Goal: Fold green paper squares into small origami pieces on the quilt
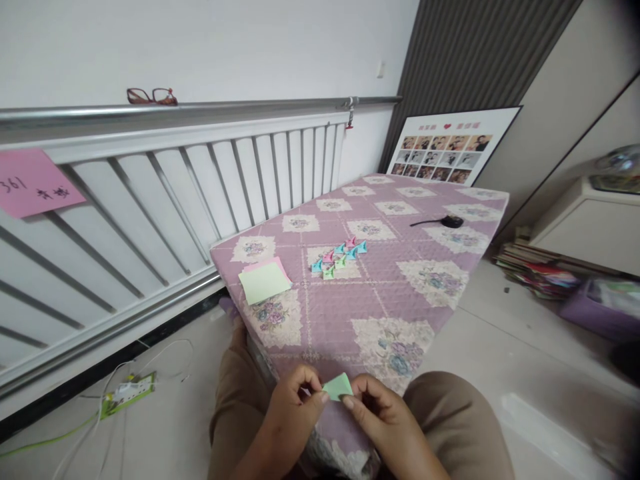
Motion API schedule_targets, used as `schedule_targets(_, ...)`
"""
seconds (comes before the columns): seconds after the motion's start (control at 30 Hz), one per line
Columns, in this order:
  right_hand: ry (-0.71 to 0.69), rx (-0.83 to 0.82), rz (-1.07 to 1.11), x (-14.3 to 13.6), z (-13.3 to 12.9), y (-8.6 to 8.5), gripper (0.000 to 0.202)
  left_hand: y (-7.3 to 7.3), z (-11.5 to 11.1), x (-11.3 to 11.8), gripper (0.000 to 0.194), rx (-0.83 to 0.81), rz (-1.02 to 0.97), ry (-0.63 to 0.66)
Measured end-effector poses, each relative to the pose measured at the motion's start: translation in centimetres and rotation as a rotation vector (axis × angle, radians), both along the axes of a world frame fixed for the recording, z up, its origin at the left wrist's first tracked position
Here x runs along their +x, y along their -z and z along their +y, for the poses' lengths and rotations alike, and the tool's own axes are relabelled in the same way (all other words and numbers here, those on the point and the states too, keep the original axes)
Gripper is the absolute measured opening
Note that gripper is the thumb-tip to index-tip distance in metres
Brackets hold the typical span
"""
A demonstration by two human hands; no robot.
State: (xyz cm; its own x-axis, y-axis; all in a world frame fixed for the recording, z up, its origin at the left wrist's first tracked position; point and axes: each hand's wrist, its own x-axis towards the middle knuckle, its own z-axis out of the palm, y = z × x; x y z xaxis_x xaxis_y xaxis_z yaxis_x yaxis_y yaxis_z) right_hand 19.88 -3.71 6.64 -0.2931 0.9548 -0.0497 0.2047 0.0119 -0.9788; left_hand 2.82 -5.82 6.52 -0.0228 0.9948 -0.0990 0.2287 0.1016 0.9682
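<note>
A small folded piece of green paper (338, 387) is held between both hands over the near edge of the cloth-covered table. My left hand (296, 407) pinches its left corner between thumb and fingers. On the right side, my right hand (383, 412) grips the other end with thumb and forefinger. Farther up the table, several small folded paper pieces (341, 261) in pink, blue and green stand in two rows. Flat sheets of pale green paper (264, 282) lie to their left, with pink paper (283, 268) showing beneath.
A black object with a thin tail (451, 221) lies on the patterned tablecloth (350, 313) at the right. Left of the table is a white radiator (165, 207) with glasses (151, 97) on the pipe above. A power strip (129, 395) with cables is on the floor.
</note>
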Motion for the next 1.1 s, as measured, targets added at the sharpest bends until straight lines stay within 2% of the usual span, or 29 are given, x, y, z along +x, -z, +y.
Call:
schedule_targets(0.13,0.011,0.165,-0.156,-0.2,0.0,-0.4,0.023,-0.1,0.2,0.1,0.004,0.031,0.153,-0.043)
schedule_targets(0.37,0.003,0.400,-0.342,-0.5,0.1,-0.3,0.020,0.8,0.3,0.4,0.007,0.025,0.182,-0.074)
schedule_targets(0.83,-0.034,0.588,-0.493,-1.0,-0.3,0.4,0.014,1.7,0.8,0.6,0.007,-0.023,0.117,-0.122)
schedule_targets(1.1,-0.024,0.535,-0.455,-1.5,-0.4,0.1,0.015,2.8,0.8,0.7,0.005,-0.004,0.061,-0.151)
